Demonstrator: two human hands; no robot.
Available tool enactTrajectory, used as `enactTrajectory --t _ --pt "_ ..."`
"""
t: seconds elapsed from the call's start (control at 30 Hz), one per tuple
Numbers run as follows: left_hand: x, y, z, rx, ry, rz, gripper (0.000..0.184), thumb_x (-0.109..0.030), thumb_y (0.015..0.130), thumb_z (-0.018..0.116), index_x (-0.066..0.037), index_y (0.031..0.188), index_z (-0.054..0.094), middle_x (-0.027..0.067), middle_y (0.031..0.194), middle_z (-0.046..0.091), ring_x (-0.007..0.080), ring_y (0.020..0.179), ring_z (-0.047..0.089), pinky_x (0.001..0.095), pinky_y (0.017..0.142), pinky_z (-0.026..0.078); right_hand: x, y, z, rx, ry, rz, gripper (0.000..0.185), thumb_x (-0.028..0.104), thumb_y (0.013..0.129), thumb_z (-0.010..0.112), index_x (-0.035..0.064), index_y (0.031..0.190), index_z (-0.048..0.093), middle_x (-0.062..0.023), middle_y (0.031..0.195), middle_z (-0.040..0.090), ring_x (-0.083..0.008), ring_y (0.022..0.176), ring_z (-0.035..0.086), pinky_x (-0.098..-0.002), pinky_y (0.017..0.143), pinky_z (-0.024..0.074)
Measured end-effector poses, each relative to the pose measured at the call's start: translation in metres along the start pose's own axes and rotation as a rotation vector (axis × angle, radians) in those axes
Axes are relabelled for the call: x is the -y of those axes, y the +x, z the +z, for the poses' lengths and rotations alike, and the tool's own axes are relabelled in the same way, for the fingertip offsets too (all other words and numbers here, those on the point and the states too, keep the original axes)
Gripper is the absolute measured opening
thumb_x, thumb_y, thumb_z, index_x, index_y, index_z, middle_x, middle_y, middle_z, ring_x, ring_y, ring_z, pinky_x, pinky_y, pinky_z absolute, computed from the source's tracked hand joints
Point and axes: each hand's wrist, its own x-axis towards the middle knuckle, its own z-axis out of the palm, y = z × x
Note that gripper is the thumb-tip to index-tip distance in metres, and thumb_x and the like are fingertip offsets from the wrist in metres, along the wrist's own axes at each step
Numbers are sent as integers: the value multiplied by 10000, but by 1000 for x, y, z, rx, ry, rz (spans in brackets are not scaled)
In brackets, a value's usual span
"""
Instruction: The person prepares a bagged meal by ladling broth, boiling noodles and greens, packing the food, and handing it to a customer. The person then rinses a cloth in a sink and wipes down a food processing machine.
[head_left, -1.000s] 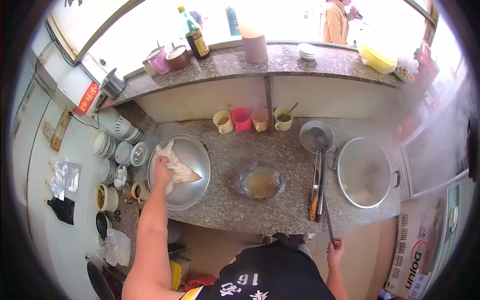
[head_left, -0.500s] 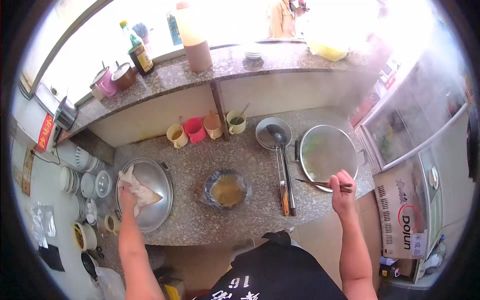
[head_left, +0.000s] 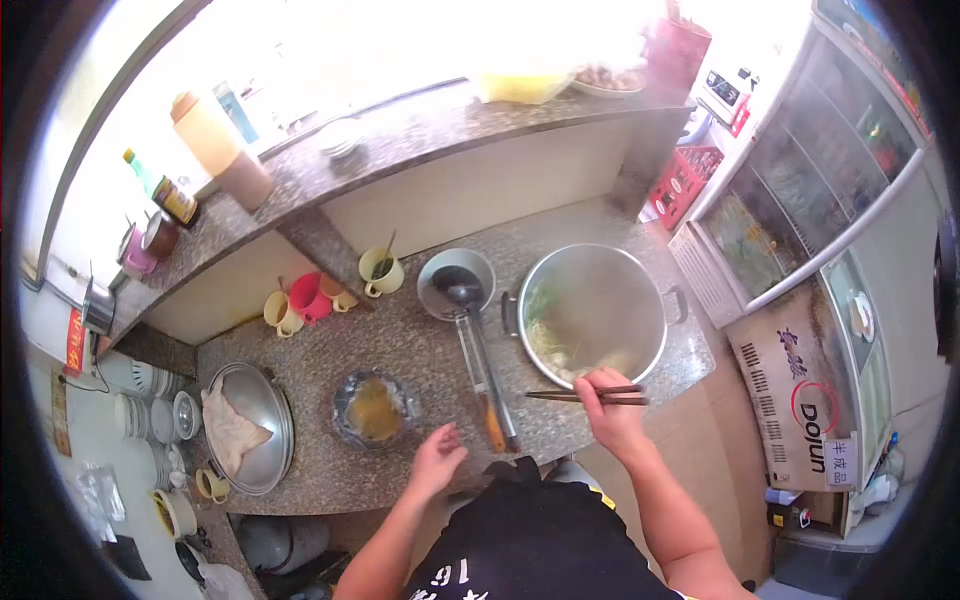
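Observation:
Dark chopsticks (head_left: 575,395) are gripped in my right hand (head_left: 612,412), just over the near rim of a big steaming pot (head_left: 662,345). Greens and pale noodles (head_left: 545,345) show through the steam at the pot's left side. My left hand (head_left: 438,458) is empty, its fingers loosely apart, above the counter's front edge. To its left is a bowl lined with clear plastic (head_left: 345,412) holding brownish liquid. A cloth (head_left: 233,425) lies on the round metal lid (head_left: 275,465) at the far left.
A ladle (head_left: 462,290) rests in a metal bowl (head_left: 488,268), beside an orange-handled tool (head_left: 494,425). Mugs (head_left: 310,297) stand behind on the granite counter (head_left: 400,345). Stacked dishes (head_left: 132,415) are at far left. A glass-door fridge (head_left: 800,190) and carton (head_left: 800,400) stand right.
My left hand has let go of the cloth and moved right. My right hand has brought the chopsticks up to the pot. The view has turned right, and the steam over the pot is thinner.

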Motion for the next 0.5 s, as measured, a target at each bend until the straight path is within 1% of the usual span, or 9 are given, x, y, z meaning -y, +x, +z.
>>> enactTrajectory --t 0.07,0.1,0.17,0.2,0.23,0.3,0.33,0.4,0.5 --pt "35 46 50 -158 315 16 674 -83 902 762 -9 1515 491 160 1273 694 243 1121 700 395 984 565 -47 1 -32 -75 231 148 206 154 1023 643 -8 901 676 -147 798 600 -288 716 613 -415 661 482" --pt "48 68 65 -157 334 20 674 -83 902 762 -9 1515 491 160 1273 694 243 1121 700 395 984 565 -65 8 -47 -86 245 153 206 154 1023 643 -8 901 676 -147 798 600 -288 716 613 -415 661 482" --pt "61 103 92 -197 131 -121 670 -47 882 764 -8 1492 488 168 1314 668 275 1162 677 419 987 552 -98 24 -75 -288 418 394 204 142 1029 626 -19 913 674 -147 808 607 -263 737 618 -410 676 488" --pt "55 110 98 -189 147 -123 670 -47 882 764 -8 1492 488 168 1314 668 275 1162 677 419 987 552 -119 36 -86 -290 360 413 208 145 1034 623 -26 926 673 -159 832 624 -283 760 623 -406 700 497" --pt "49 117 100 -147 85 -210 609 -27 875 757 -9 1434 516 158 1288 663 271 1145 668 418 960 546 -142 50 -90 -295 366 423 208 145 1034 623 -26 926 673 -159 832 624 -283 760 623 -406 700 497" --pt "41 119 103 -120 21 -309 549 -8 868 750 -10 1376 544 149 1262 659 268 1128 660 418 933 540 -185 79 -87 -312 107 169 207 152 1042 614 -19 943 677 -157 851 638 -293 778 629 -396 711 500" --pt "33 114 102 -228 81 -286 496 10 864 736 -20 1324 553 137 1203 657 261 1091 651 409 917 527 -201 94 -84 -299 119 175 207 152 1042 614 -19 943 677 -157 851 638 -293 778 629 -396 711 500" --pt "5 96 105 -358 214 -251 398 40 882 664 -33 1257 555 123 1095 638 250 1015 623 386 907 496 -227 124 -74 -319 -112 70 198 164 1031 644 -16 957 683 -150 863 648 -298 815 643 -371 743 506" --pt "-9 61 101 -401 302 -227 443 64 908 629 -24 1333 542 109 1162 629 242 1079 601 397 959 486 -242 158 -52 -408 164 210 187 176 1012 679 -6 972 694 -155 870 651 -298 824 655 -364 758 518"
